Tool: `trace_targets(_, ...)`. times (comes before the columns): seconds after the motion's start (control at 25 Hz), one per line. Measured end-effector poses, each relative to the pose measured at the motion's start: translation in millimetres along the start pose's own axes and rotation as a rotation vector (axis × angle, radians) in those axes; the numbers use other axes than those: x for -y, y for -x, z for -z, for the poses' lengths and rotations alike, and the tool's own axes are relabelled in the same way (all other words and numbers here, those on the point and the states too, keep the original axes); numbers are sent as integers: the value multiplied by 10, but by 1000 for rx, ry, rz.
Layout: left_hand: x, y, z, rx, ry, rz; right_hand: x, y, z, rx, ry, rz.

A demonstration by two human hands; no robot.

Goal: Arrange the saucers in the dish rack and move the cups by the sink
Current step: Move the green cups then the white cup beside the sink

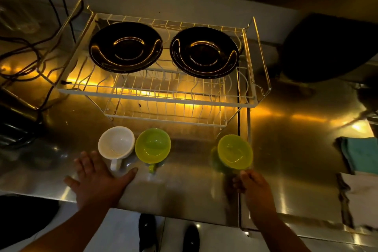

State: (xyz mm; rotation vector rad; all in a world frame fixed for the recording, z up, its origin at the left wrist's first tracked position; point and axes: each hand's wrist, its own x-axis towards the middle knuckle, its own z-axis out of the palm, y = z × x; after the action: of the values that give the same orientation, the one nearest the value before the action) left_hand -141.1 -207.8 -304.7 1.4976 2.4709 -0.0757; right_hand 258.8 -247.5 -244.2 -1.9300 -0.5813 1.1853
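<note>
Two black saucers lie flat on the upper tier of the white wire dish rack [155, 96], the left saucer [125, 47] beside the right saucer [204, 52]. On the steel counter in front stand a white cup [116, 142] and a green cup [153, 145], touching side by side. A second green cup [235, 151] is further right, blurred, with my right hand [252, 186] gripping its handle from below. My left hand [96, 178] rests spread on the counter just below the white cup's handle, holding nothing.
Dark cables [30, 51] trail over the counter left of the rack. A teal cloth [360, 153] and a pale cloth [362, 192] lie at the right edge. A large dark rounded object [331, 47] sits at the back right. My shoes [147, 231] show below the counter's front edge.
</note>
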Motion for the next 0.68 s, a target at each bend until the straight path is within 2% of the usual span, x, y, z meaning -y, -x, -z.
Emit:
trace_targets(0.2,-7,6,-3,-3,-13,-10,256,-420,382,-88,-6,-4)
trace_targets(0.32,5,-5,-28,-14,-22,-6,486,-738,373,-122,-111,-39)
trace_targets(0.68,23,-46,-113,-28,-20,1,732,-1476,196,-190,-150,-134)
